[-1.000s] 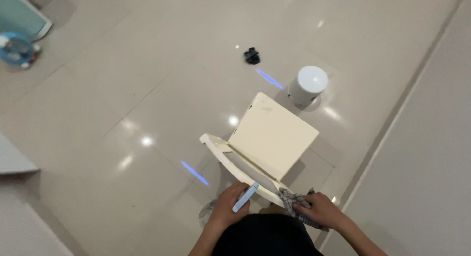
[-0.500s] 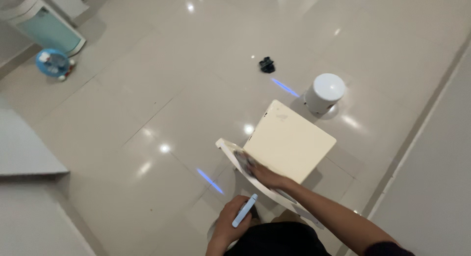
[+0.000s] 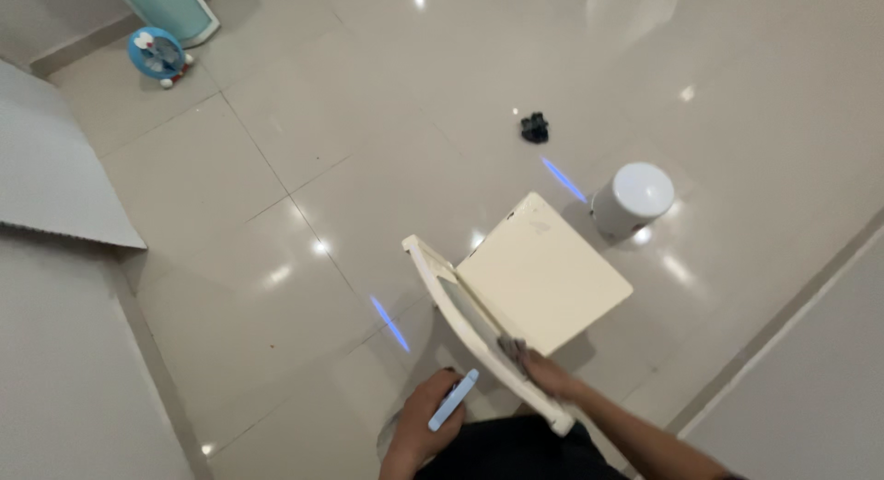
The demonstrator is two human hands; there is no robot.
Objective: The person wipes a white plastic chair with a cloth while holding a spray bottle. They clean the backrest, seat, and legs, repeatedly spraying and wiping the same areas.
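A cream plastic chair (image 3: 543, 277) stands on the glossy tiled floor, seen from above, its curved backrest (image 3: 460, 305) toward me. My right hand (image 3: 543, 370) presses a grey cloth (image 3: 512, 349) against the chair's backrest near the seat. My left hand (image 3: 428, 425) is lower down, closed around a light blue slim bottle-like thing (image 3: 454, 400), held apart from the chair.
A white cylindrical bin (image 3: 633, 198) stands just beyond the chair. A small black object (image 3: 534, 127) lies farther off. A blue round toy-like fan (image 3: 157, 54) sits at the top left by a teal cabinet (image 3: 175, 6). A white counter edge (image 3: 55, 176) is at left.
My right hand moved from beside my body up onto the chair's backrest with the cloth. The view has tilted, so the chair sits more to the right.
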